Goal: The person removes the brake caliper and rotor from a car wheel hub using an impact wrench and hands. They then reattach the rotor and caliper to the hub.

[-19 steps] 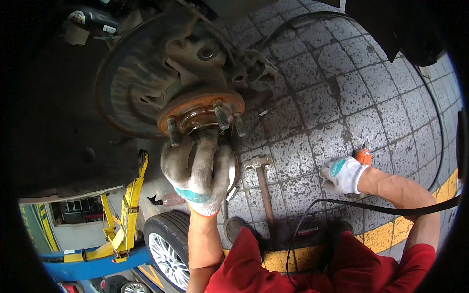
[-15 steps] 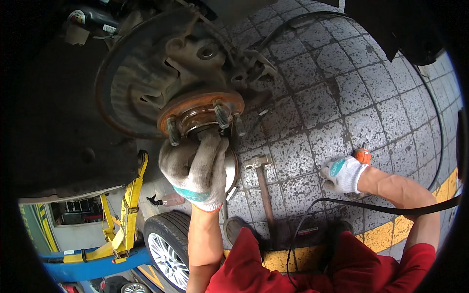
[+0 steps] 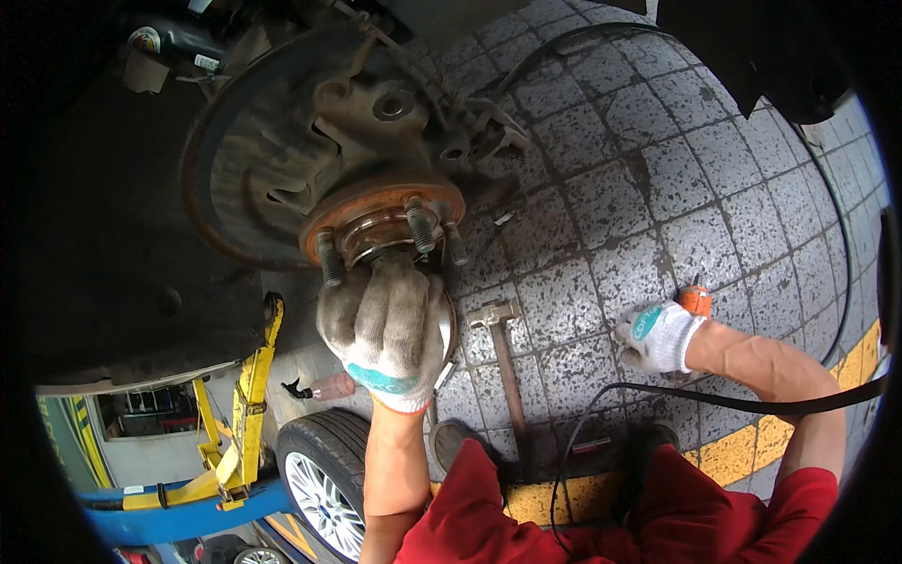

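My left hand (image 3: 385, 329), in a grey-white glove with a green patch, is closed at the centre of a rusty wheel hub (image 3: 319, 211). Its fingertips reach a dark part in the hub's bore; what they grip is hidden. Several threaded studs (image 3: 419, 226) stick out around the hub, in front of a large dust shield (image 3: 221, 188). My right hand (image 3: 653, 336), also gloved, rests low over the tiled floor with its fingers curled. An orange tool (image 3: 694, 301) with a short metal tip shows beside that wrist. Whether my right fingers hold anything cannot be seen.
A hammer (image 3: 507, 376) lies on the tiles between my hands. A black cable (image 3: 733, 399) crosses near my right forearm. At lower left stand a wheel (image 3: 324, 489), a yellow lift arm (image 3: 246, 414) and a pinkish spray bottle (image 3: 331, 386). A curved hose (image 3: 848, 254) runs at right.
My left hand has turned at the hub: its knuckles and glove patch now face up more squarely. The view has shifted slightly. My right hand stays in place.
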The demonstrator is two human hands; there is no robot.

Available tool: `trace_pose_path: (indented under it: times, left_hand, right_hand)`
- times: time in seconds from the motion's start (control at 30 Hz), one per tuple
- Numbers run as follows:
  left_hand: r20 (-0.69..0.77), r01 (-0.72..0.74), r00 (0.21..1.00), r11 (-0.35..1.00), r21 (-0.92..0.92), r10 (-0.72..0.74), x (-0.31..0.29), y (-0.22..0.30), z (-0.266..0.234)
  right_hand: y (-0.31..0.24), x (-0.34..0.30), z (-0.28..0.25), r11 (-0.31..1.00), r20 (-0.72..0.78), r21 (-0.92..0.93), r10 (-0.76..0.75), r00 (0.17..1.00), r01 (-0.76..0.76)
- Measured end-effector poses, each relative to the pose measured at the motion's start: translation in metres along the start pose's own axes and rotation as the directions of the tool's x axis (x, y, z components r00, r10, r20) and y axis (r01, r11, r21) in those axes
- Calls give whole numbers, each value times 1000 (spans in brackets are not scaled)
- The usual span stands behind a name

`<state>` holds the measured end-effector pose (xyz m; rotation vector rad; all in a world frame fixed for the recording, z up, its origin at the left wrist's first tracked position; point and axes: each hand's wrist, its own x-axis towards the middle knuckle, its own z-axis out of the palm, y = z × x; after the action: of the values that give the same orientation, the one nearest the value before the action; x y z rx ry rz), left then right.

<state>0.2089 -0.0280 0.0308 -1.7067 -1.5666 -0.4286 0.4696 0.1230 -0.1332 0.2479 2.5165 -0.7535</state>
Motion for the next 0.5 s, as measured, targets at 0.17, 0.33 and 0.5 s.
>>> trace_pose_path:
  times: [0.17,0.33,0.5]
  left_hand:
    - [-126,121,984,992,-41,-125,0,-5,0]
    - [-139,203,965,969,-139,-222,4,-2,-1]
    - [71,25,997,1000,-15,-24,6,-1,-11]
  right_hand:
    - [-2,0,-3,1000,7,7,-12,1000,12]
    - [4,1,4,998,-42,-8,-56,998,56]
    - [4,5,4,999,-8,-10,-44,999,44]
